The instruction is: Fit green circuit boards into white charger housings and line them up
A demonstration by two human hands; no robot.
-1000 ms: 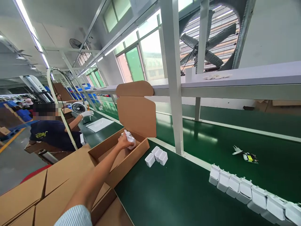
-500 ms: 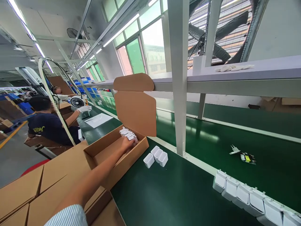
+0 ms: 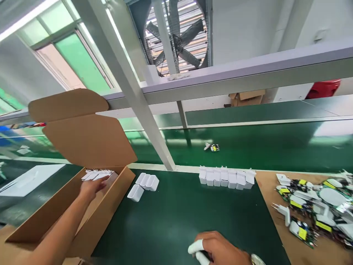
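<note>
My left hand (image 3: 92, 188) reaches into an open cardboard box (image 3: 116, 195), its fingers closed against a row of white plastic cases (image 3: 96, 174) at the far end. The hand partly covers that row. Low in the view, my right hand (image 3: 216, 247) hovers over the green table, white covers on its fingertips. Its fingers are bent and a little apart, holding nothing that I can see. Between the box and the post stand several loose white plastic cups (image 3: 147, 181). A line of white cases (image 3: 226, 177) runs along the table's back edge.
To the right, circuit boards with white plugs (image 3: 311, 206) lie heaped on a cardboard sheet (image 3: 271, 187). A slanting metal post (image 3: 150, 121) rises behind the table. One more small board (image 3: 214, 147) lies on the green surface beyond. A white sheet (image 3: 33, 178) is at left.
My view has swung to the right, bringing the heap of boards and my right hand into sight. My left hand stays in the box at the white cases.
</note>
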